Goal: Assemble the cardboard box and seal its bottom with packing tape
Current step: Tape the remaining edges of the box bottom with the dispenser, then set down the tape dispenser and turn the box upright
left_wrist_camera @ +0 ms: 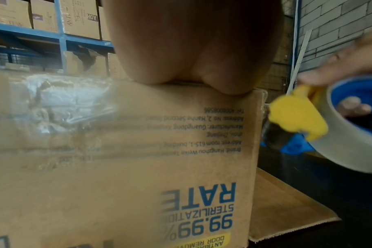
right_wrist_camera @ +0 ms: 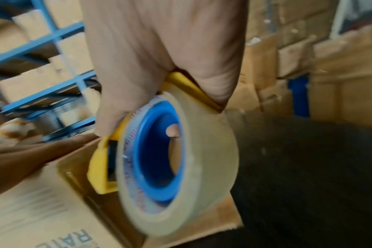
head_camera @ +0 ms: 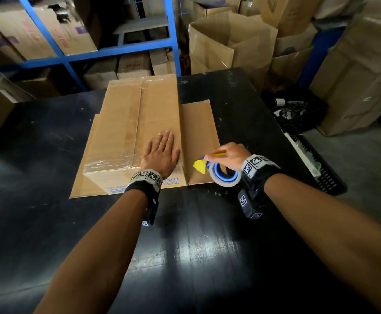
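The heel of the left hand rests on the top edge of the cardboard box, near its right corner. The box side shows upside-down blue print and a patch of clear, wrinkled tape at the left. To the right, the right hand holds a tape roll with a yellow dispenser, over a box flap lying flat on the dark table.

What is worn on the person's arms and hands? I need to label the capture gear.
Both forearms are bare, with no sleeves or gloves. The left hand and right hand each have a dark wristband carrying white blocks printed with black square markers, and a black camera unit hangs under each wrist.
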